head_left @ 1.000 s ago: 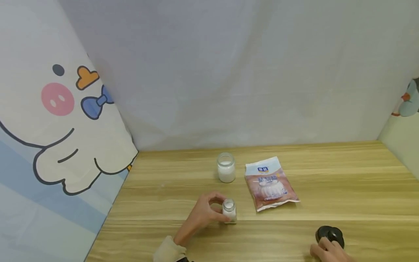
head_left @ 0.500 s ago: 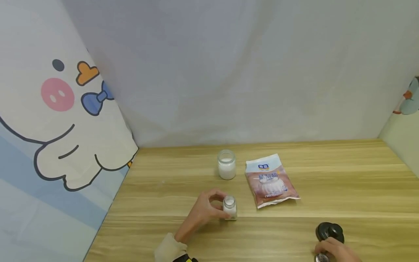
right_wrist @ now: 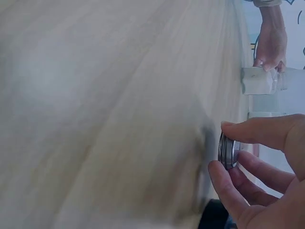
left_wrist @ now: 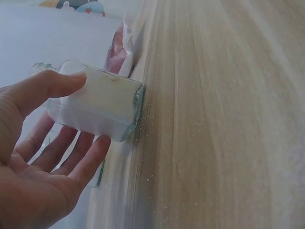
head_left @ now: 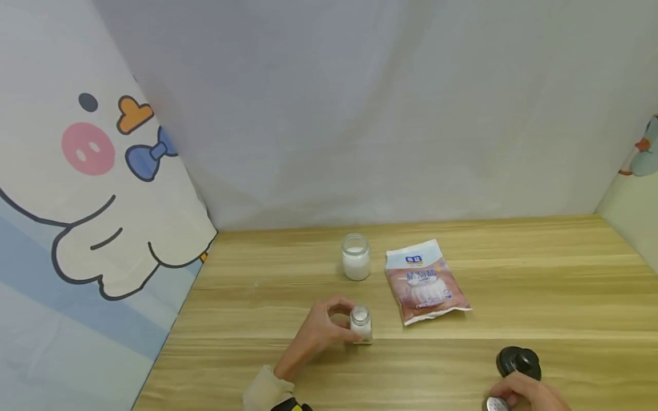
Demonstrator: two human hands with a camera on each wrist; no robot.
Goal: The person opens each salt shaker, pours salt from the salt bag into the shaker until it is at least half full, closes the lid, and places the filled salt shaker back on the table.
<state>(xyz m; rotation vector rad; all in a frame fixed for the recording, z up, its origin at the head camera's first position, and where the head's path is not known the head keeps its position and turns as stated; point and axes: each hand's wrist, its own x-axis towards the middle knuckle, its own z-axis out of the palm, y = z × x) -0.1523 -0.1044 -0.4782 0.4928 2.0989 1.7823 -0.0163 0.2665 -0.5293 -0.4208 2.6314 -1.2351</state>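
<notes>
In the head view my left hand (head_left: 320, 330) grips a small clear glass shaker bottle (head_left: 361, 329) of white powder by its side. The bottle stands upright on the wooden table, its threaded mouth uncovered. In the left wrist view, thumb and fingertips press opposite faces of this square bottle (left_wrist: 97, 102). At the lower right, my right hand (head_left: 532, 390) pinches a round metal shaker lid (head_left: 496, 405) with small holes in its top. The right wrist view shows the lid (right_wrist: 228, 151) edge-on between thumb and fingers, above the table. Just beyond that hand lies a black lid (head_left: 518, 361) with a knob.
A wider open glass jar (head_left: 356, 264), partly filled with white powder, stands behind the bottle. To its right a printed pink-and-white bag (head_left: 426, 283) lies flat. White grains (left_wrist: 150, 143) dot the table near the bottle. A pale cloth (head_left: 390, 114) hangs along the back edge.
My right hand has picked up the metal lid beside the black lid and moved it slightly left, turning its perforated top into view. The left hand keeps its hold on the bottle.
</notes>
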